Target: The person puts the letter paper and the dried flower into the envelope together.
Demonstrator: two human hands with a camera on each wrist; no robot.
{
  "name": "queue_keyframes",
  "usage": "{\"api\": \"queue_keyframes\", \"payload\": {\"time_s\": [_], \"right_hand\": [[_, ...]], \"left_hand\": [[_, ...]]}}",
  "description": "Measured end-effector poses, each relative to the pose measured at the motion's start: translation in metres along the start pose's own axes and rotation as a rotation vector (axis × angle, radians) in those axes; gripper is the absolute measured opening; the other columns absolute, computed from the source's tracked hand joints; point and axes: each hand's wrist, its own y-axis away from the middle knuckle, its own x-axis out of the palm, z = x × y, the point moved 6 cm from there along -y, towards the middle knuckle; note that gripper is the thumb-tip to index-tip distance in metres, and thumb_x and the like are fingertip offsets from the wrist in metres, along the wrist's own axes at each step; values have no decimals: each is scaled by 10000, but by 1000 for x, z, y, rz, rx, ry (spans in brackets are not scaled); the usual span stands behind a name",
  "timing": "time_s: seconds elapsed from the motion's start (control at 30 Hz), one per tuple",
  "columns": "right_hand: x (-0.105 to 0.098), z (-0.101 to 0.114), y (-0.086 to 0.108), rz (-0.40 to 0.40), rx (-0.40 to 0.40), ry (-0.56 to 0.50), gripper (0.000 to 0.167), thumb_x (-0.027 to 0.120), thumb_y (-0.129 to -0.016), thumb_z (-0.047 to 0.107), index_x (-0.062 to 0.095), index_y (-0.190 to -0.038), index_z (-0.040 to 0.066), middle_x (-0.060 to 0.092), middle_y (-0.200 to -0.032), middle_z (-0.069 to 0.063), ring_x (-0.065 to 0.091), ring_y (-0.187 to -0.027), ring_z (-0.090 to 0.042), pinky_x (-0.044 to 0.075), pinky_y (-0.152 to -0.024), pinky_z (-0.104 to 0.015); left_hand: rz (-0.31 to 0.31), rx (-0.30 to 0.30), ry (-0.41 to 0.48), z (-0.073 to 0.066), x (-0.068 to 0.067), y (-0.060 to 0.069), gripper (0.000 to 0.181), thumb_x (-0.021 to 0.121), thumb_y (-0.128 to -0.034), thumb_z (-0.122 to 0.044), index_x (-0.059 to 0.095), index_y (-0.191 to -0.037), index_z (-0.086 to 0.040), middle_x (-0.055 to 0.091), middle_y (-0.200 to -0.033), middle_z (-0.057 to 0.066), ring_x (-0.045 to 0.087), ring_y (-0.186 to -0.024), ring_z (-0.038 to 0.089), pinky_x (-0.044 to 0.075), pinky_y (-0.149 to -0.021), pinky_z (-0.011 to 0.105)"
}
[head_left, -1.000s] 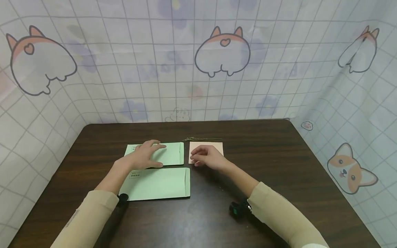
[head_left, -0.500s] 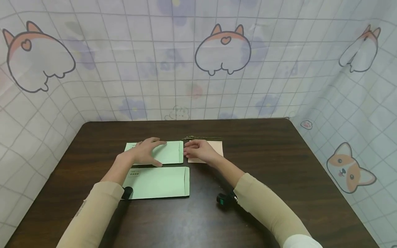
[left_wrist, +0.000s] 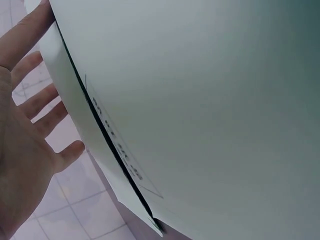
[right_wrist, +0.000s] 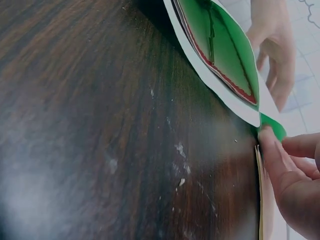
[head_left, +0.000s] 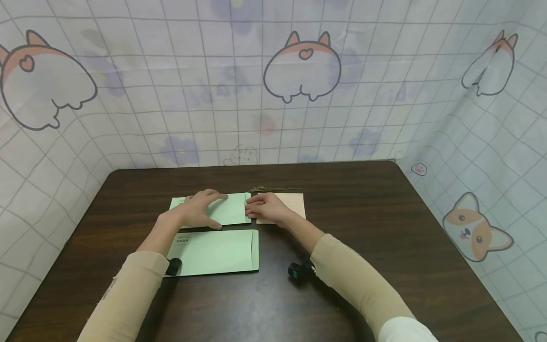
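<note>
Two pale green envelopes lie one behind the other on the table. My left hand rests on the far envelope, fingers spread and thumb near its front edge. At that envelope's right end, my right hand pinches the flap between thumb and fingers. Seen from the right wrist, the envelope's mouth gapes, with a red line and a dark line inside its green interior. The near envelope, printed at its left end, lies untouched. Partly under my right hand is a peach-coloured square of paper.
Behind the peach paper lies a thin dried sprig. All of it sits on a dark wood-grain table, which has white specks in the right wrist view. A gridded cloth with corgi drawings hangs around the back and sides.
My right hand has moved left from the peach paper to the flap end of the far envelope. My left hand has stayed on that envelope. The head view has shifted slightly.
</note>
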Motion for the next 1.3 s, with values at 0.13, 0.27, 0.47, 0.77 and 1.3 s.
{"api": "queue_keyframes", "payload": {"time_s": [0.13, 0.27, 0.47, 0.77, 1.3], "right_hand": [[3, -2, -7, 0, 23, -23, 327, 564, -1007, -90, 559, -1329, -152, 689, -1157, -256, 712, -959, -221, 585, -852, -331], [4, -3, -11, -5, 39, -18, 312, 586, -1010, -65, 575, -1315, -133, 698, -1125, -226, 705, -880, -174, 589, -838, -323], [5, -2, -13, -11, 19, 73, 293, 625, -1008, -7, 623, -1294, -73, 698, -1142, -206, 731, -869, -192, 595, -819, -329], [7, -1, -13, -6, 8, 107, 330, 646, -1007, 37, 620, -1322, -56, 695, -1176, -193, 739, -952, -265, 594, -824, -335], [-19, 7, 22, -4, -56, 103, 247, 640, -1014, 41, 663, -1222, -90, 731, -1044, -208, 730, -927, -299, 599, -824, -390]], "left_hand": [[-6, -2, 11, -1, -3, 2, 910, 859, -837, -429, 419, -1579, -140, 349, -1578, 216, 308, -1445, 459, 189, -1063, 787], [-17, 0, 14, 0, -3, 2, 898, 855, -840, -434, 429, -1571, -134, 356, -1570, 216, 315, -1437, 462, 187, -1052, 797], [-41, 13, 15, 3, -3, 4, 887, 854, -838, -444, 446, -1560, -127, 371, -1557, 221, 329, -1424, 468, 193, -1042, 801], [-39, 31, 1, 8, -4, 8, 933, 873, -825, -412, 411, -1579, -116, 324, -1583, 266, 305, -1438, 488, 218, -1045, 792], [-18, 24, 2, 1, 1, 2, 908, 881, -823, -381, 432, -1570, -124, 392, -1550, 215, 348, -1422, 456, 276, -1059, 750]]}}
